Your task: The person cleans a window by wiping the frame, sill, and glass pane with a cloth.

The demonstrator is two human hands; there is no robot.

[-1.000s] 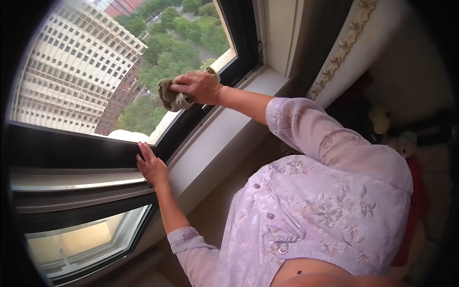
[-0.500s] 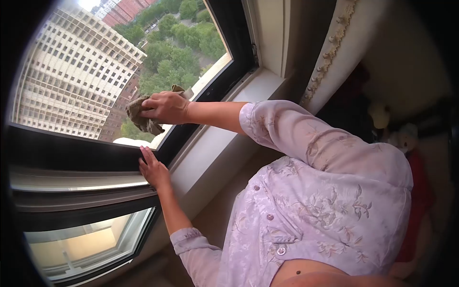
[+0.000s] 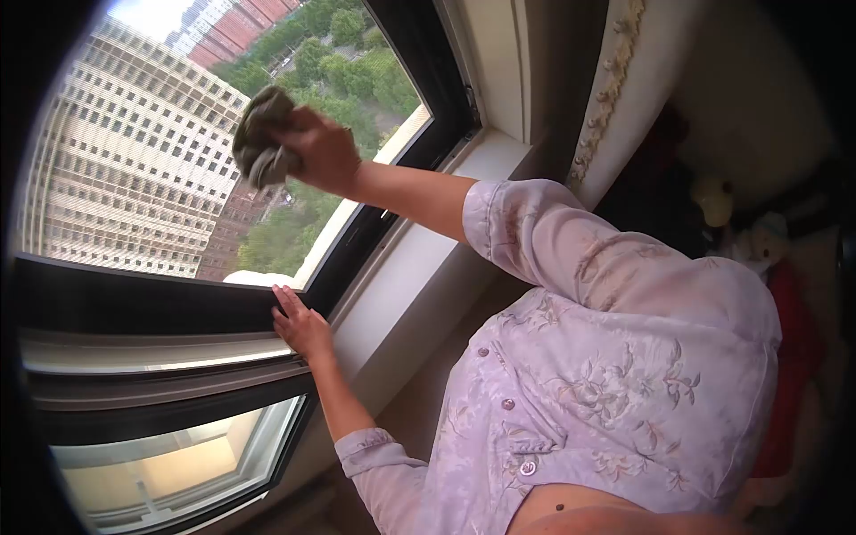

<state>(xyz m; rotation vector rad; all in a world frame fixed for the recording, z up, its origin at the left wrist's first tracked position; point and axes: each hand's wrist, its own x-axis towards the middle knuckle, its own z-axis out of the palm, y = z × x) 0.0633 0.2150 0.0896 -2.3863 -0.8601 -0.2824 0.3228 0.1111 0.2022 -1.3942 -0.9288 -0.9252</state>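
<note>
A bunched grey-green cloth is in my right hand, whose fingers are closed round it. Both are over the middle of the window pane; I cannot tell whether the cloth touches the glass. Below, my left hand lies with stretched fingers against the dark window frame, by the pane's lower corner. Nothing is in that hand.
A white sill runs along the window. Another window panel is at the lower left. A pale curtain with beaded trim hangs on the right. Tall buildings and trees show outside.
My right hand has moved up across the pane with the cloth, away from the lower corner. My left hand stays on the frame; the whole view has shifted slightly.
</note>
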